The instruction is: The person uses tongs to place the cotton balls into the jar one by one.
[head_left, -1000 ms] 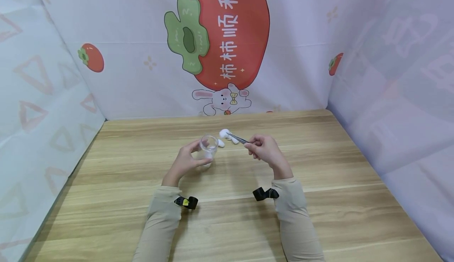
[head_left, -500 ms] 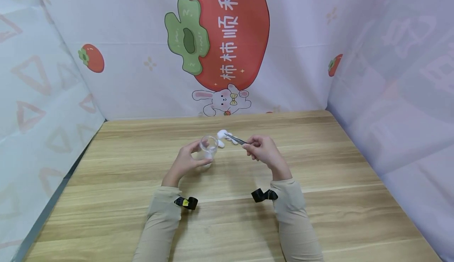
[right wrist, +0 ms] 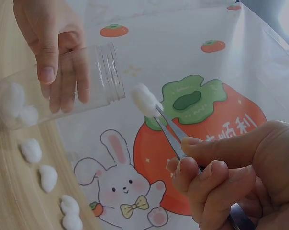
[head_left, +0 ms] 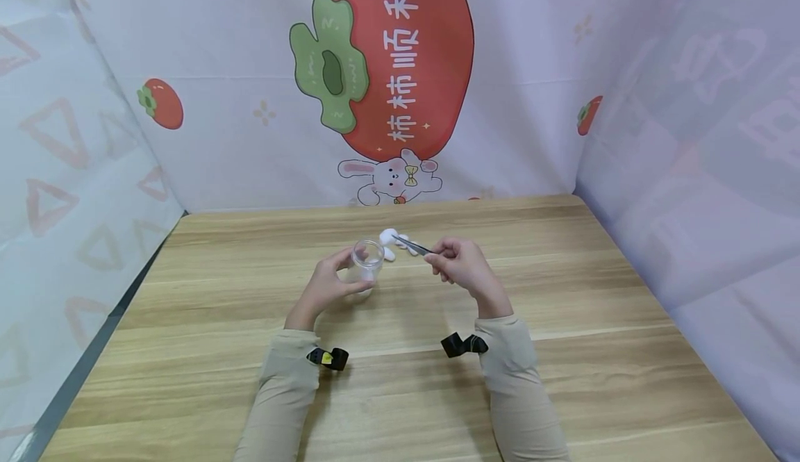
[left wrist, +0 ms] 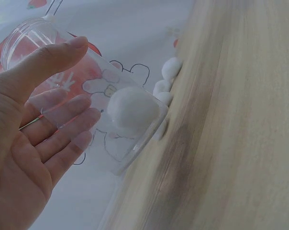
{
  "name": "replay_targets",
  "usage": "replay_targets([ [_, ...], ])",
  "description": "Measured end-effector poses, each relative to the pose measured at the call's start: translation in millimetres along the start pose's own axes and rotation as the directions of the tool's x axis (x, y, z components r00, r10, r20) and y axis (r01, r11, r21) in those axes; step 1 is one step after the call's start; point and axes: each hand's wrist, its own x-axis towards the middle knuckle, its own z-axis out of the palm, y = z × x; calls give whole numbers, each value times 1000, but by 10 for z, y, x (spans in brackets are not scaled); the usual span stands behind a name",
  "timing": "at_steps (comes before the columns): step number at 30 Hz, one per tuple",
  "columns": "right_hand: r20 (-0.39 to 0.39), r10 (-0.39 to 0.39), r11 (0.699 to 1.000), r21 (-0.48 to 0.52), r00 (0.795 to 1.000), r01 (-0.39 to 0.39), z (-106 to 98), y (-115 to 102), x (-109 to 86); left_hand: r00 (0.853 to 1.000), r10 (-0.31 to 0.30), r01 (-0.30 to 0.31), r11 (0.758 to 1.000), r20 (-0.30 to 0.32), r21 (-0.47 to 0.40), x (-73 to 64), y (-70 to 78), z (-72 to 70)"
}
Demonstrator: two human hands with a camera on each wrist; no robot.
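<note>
My left hand (head_left: 328,283) grips a clear plastic jar (head_left: 367,262) with a threaded, lidless mouth, its thumb and fingers on opposite sides. White cotton balls (right wrist: 14,101) lie at the jar's bottom. Between thumb and fingers, my right hand (head_left: 461,265) pinches metal tweezers (right wrist: 169,132). Their tips hold a cotton ball (right wrist: 145,99), which the right wrist view shows just outside the jar's mouth, at rim height. On the table past the jar lie several more cotton balls (right wrist: 48,178), loosely in a row.
The wood-grain table (head_left: 400,392) reaches back to a fabric backdrop (head_left: 512,135) printed with persimmons and a rabbit. Similar fabric hangs at both sides. A black strap-mounted wrist camera (head_left: 462,344) sits on the right sleeve, another wrist camera (head_left: 328,358) on the left.
My right hand has shifted slightly left, bringing the tweezers and their cotton ball closer to the jar's mouth. The left hand and jar have stayed nearly still.
</note>
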Motion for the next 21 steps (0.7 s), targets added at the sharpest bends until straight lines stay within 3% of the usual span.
replay_targets([
  [21,29,-19,1000,16,999,18,96,-30,1,1000,-11,11,1000,0,-6,-4,-4,1],
])
